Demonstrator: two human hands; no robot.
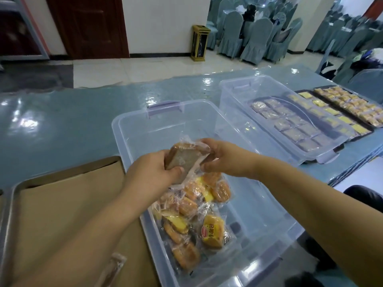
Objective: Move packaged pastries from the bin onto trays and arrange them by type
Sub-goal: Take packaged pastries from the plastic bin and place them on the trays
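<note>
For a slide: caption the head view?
Left hand and right hand hold a wrapped brown pastry over the clear bin.

Tray [9,204] cut off bottom-left

Gold waste bin [200,43] by wall [165,23]; covered chairs [230,36].

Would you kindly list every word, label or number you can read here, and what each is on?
"小面包", as far as it reads: on the yellow packet in the clear bin.
Red oval logo on that packet: too small to read.
Brown packet held by the left hand and right hand: no text visible.
</note>
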